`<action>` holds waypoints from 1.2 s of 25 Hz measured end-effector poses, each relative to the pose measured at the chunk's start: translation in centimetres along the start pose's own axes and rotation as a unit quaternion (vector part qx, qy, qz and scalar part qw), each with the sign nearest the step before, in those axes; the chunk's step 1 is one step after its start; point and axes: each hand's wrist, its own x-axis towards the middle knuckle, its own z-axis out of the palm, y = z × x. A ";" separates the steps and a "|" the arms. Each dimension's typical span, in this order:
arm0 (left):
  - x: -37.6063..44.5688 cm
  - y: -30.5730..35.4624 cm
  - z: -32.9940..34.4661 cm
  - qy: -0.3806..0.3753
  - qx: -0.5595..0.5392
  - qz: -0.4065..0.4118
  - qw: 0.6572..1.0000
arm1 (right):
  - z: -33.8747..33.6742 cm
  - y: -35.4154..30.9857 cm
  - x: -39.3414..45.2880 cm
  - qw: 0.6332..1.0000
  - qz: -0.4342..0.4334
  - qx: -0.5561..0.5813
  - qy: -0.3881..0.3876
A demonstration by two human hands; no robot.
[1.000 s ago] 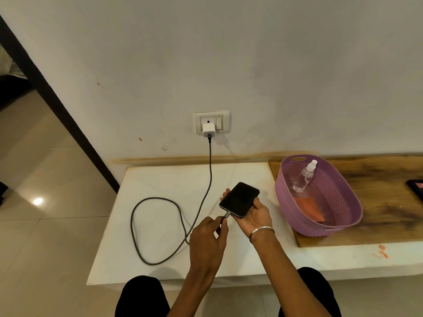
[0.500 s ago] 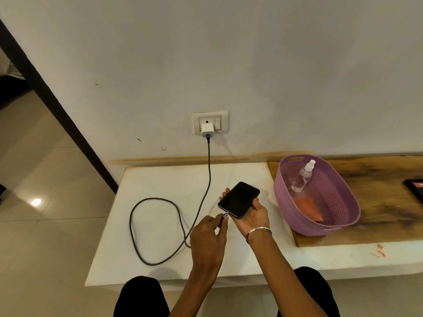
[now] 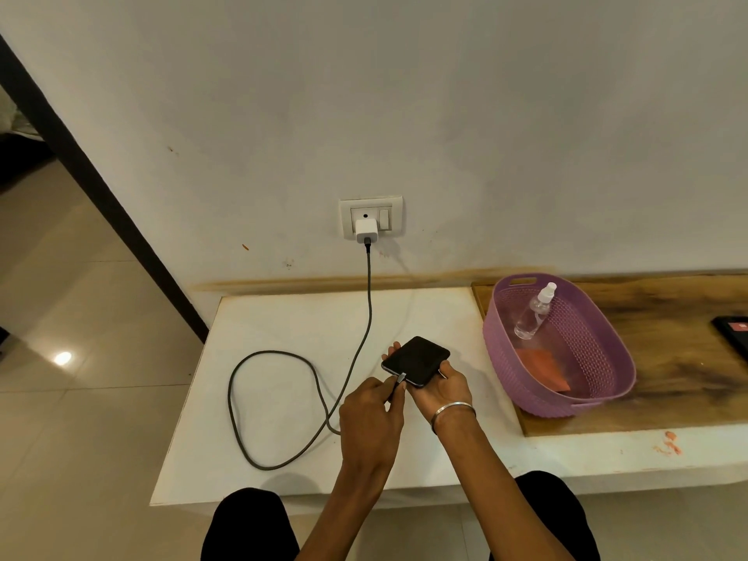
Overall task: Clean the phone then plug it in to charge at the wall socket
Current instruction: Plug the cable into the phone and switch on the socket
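A black phone point(image 3: 417, 360) lies screen-up in my right hand point(image 3: 443, 388), held just above the white slab point(image 3: 283, 317). My left hand point(image 3: 370, 421) pinches the grey cable's plug point(image 3: 400, 378), which sits at the phone's lower edge. The cable point(image 3: 279, 398) loops over the slab and runs up to a white charger point(image 3: 366, 230) seated in the wall socket point(image 3: 370, 216).
A purple basket point(image 3: 587, 338) stands on a wooden board point(image 3: 688, 317) to the right, holding a clear spray bottle point(image 3: 534, 311) and an orange cloth point(image 3: 542, 368). A dark device point(image 3: 734, 330) lies at the far right edge. My knees show below the slab's front edge.
My left hand has brought the plug the last short way up to the phone's lower edge. The phone and right hand have barely moved.
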 end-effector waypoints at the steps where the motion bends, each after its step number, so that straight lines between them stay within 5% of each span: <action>1: 0.0 -0.1 -0.1 0.004 0.002 0.000 1.000 | 0.1 -0.1 0.0 1.000 0.001 0.003 0.005; 30: -0.1 -0.7 -0.1 0.002 0.005 0.011 1.000 | 0.4 -0.4 -0.3 1.000 0.000 -0.014 0.021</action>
